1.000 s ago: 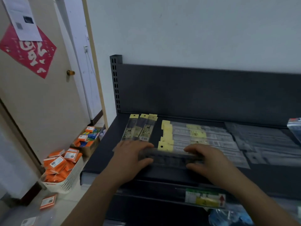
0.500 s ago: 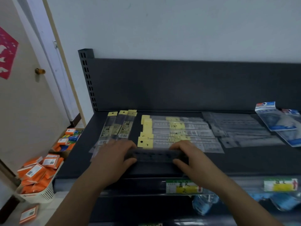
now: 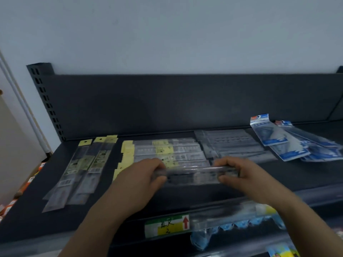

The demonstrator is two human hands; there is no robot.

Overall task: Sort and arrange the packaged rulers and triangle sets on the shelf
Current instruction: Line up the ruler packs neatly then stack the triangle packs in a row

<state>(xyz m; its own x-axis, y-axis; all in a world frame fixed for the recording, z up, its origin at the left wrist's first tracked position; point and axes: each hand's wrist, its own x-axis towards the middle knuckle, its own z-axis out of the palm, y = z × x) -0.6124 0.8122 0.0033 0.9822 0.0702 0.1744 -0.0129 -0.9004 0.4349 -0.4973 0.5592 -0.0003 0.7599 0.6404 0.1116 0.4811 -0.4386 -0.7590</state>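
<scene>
The left hand [image 3: 143, 179] and right hand [image 3: 239, 175] each gripped one end of a clear packaged ruler [image 3: 193, 174], held level above the dark shelf [image 3: 33, 210].

Place: shop, stationery section. Reference grip: left hand [image 3: 141, 180] and right hand [image 3: 239, 175] hold ends of clear pack [image 3: 193, 174]. Dark metal shelf [image 3: 27, 210], slotted upright [image 3: 46, 102] behind grip to left. Price label [image 3: 167, 226] with red arrow in clear strip [image 3: 213, 219] on shelf edge, just below grip. Many identical ruler packs [image 3: 167, 151] with yellow hang tabs in rows behind and left of grip. Blue triangle packs [image 3: 297, 145] fanned far right. More packaged goods [image 3: 232, 229] on level beneath.
</scene>
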